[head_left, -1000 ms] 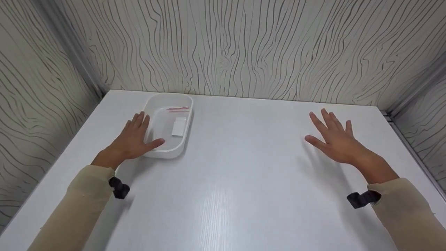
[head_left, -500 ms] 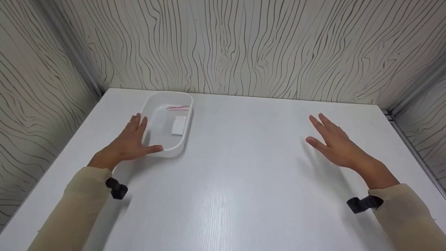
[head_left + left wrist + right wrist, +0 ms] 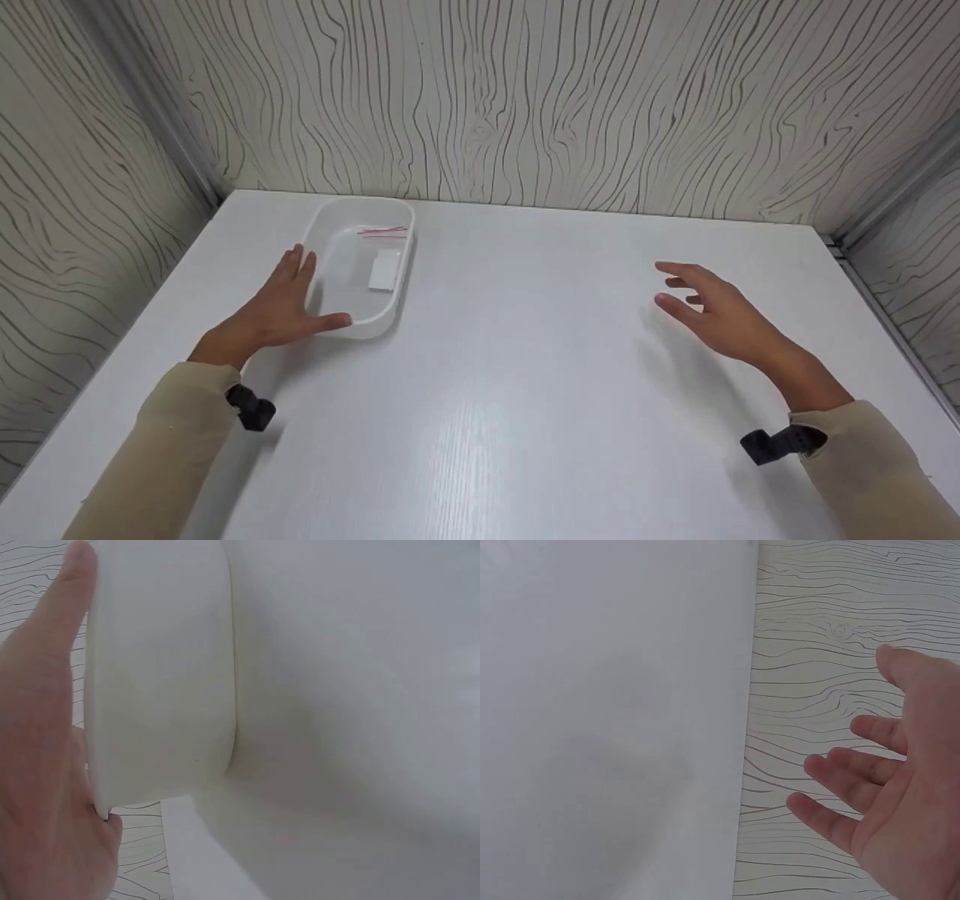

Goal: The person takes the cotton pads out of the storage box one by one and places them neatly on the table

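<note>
A white rectangular bin [image 3: 352, 330] with rounded corners stands at the back left of the table in the head view. My left hand [image 3: 274, 307] lies at its near left corner, fingers straight and thumb stretched along the front rim. From the left wrist, that hand [image 3: 45, 765] appears against the bin's rim, with the bin's outer wall [image 3: 161, 675] beside it. Inside the bin lie a small white block-like piece [image 3: 385, 270] and thin red lines [image 3: 382, 232], perhaps on clear plastic. My right hand [image 3: 724, 315] hovers above the table's right side, fingers loosely bent, holding nothing.
A white glossy table [image 3: 510, 337] spreads under both hands. Behind it rises a wall [image 3: 480, 97] with a wood-grain pattern, and patterned panels stand at both sides. Each wrist carries a small black camera [image 3: 255, 409].
My left hand has shifted slightly, its thumb coming lower onto the front rim. My right hand's spread fingers have drawn together and bent loosely.
</note>
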`<state>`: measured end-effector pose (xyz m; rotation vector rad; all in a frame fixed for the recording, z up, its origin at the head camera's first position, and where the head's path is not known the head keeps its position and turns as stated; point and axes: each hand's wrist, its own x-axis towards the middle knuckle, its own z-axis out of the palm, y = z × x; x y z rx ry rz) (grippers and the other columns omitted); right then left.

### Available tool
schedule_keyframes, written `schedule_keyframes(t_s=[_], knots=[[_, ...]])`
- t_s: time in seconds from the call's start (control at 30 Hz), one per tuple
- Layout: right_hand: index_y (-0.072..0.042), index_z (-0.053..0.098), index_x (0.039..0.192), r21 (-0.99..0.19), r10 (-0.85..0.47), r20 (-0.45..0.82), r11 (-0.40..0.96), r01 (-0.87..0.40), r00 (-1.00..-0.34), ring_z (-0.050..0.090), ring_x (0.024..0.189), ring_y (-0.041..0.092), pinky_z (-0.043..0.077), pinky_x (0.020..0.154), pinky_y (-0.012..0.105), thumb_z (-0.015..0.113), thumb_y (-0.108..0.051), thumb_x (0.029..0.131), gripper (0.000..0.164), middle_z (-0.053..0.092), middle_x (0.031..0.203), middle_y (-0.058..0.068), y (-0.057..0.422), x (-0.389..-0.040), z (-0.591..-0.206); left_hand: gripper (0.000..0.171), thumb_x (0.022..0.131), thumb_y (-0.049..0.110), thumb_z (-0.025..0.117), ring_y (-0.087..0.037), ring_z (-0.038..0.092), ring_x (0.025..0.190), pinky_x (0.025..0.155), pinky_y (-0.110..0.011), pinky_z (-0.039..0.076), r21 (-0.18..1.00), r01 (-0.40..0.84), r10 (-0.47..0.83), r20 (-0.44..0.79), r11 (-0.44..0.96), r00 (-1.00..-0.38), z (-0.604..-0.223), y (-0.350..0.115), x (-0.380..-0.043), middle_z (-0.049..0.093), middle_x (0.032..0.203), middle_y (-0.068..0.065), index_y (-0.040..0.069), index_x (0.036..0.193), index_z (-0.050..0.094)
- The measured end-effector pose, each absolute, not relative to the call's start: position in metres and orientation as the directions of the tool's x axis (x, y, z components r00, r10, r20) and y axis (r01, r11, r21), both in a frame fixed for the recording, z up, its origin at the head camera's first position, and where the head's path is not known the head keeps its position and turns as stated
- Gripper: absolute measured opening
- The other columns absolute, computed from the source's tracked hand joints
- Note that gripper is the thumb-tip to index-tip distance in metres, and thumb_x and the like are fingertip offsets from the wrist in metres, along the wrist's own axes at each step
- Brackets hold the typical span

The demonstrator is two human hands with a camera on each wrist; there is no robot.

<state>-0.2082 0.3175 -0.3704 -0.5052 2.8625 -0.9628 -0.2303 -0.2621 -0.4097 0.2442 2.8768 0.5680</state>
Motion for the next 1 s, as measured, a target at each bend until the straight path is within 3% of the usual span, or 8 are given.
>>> schedule_keyframes(t_s=[0.1, 0.27, 0.37, 0.53, 0.77, 1.0], knots=[[-0.007, 0.037, 0.157, -0.644, -0.327, 0.018, 0.719, -0.262, -0.945, 0.047, 0.136, 0.041, 0.04, 0.105, 0.061, 0.053, -0.037, 0.107, 0.06, 0.044, 0.154, 0.02, 0.316, -0.207, -0.37, 0.127, 0.084, 0.07, 0.068, -0.046, -0.008, 0.153, 0.119, -0.064, 0.01, 0.396, 0.122, 0.199, -0.158, 0.91, -0.967, -0.41, -0.261, -0.229, -0.011, 0.166, -0.027, -0.007, 0.16, 0.001], [-0.005, 0.042, 0.153, -0.689, -0.335, 0.019, 0.678, -0.254, -0.942, 0.054, 0.131, 0.032, 0.049, 0.098, 0.026, 0.053, -0.034, 0.108, 0.055, 0.053, 0.147, 0.017, 0.312, -0.208, -0.37, 0.127, 0.084, 0.071, 0.066, -0.045, -0.008, 0.153, 0.12, -0.063, 0.011, 0.402, 0.131, 0.205, -0.149, 0.906, -0.967, -0.411, -0.259, -0.227, -0.01, 0.167, -0.027, -0.007, 0.159, 0.001], [0.0, 0.043, 0.151, -0.746, -0.354, 0.015, 0.619, -0.246, -0.935, 0.06, 0.122, 0.017, 0.05, 0.091, 0.015, 0.053, -0.029, 0.108, 0.052, 0.056, 0.142, 0.018, 0.309, -0.211, -0.372, 0.128, 0.084, 0.073, 0.066, -0.045, -0.008, 0.153, 0.12, -0.063, 0.011, 0.401, 0.128, 0.202, -0.149, 0.907, -0.968, -0.411, -0.258, -0.225, -0.01, 0.167, -0.027, -0.007, 0.159, 0.001], [0.003, 0.045, 0.148, -0.844, -0.357, -0.011, 0.505, -0.183, -0.934, 0.063, 0.113, 0.002, 0.054, 0.091, 0.022, 0.052, -0.025, 0.108, 0.049, 0.056, 0.14, 0.02, 0.304, -0.212, -0.371, 0.129, 0.084, 0.073, 0.066, -0.046, -0.007, 0.153, 0.12, -0.063, 0.012, 0.408, 0.135, 0.206, -0.137, 0.903, -0.969, -0.411, -0.254, -0.221, -0.009, 0.166, -0.029, -0.009, 0.159, 0.002], [0.003, 0.05, 0.143, -0.903, -0.35, -0.008, 0.404, -0.144, -0.937, 0.067, 0.112, 0.013, 0.057, 0.091, 0.03, 0.052, -0.025, 0.108, 0.044, 0.061, 0.132, 0.013, 0.294, -0.211, -0.365, 0.13, 0.083, 0.074, 0.066, -0.047, -0.004, 0.153, 0.119, -0.063, 0.013, 0.409, 0.14, 0.207, -0.122, 0.902, -0.971, -0.412, -0.249, -0.215, -0.007, 0.166, -0.03, -0.01, 0.158, 0.002], [0.004, 0.05, 0.141, -0.93, -0.382, -0.022, 0.348, -0.122, -0.924, 0.067, 0.113, 0.018, 0.057, 0.091, 0.033, 0.053, -0.024, 0.108, 0.044, 0.061, 0.131, 0.014, 0.284, -0.21, -0.362, 0.13, 0.082, 0.075, 0.065, -0.048, -0.003, 0.153, 0.119, -0.064, 0.015, 0.411, 0.162, 0.223, -0.106, 0.897, -0.969, -0.413, -0.243, -0.207, -0.006, 0.166, -0.031, -0.011, 0.158, 0.003]])
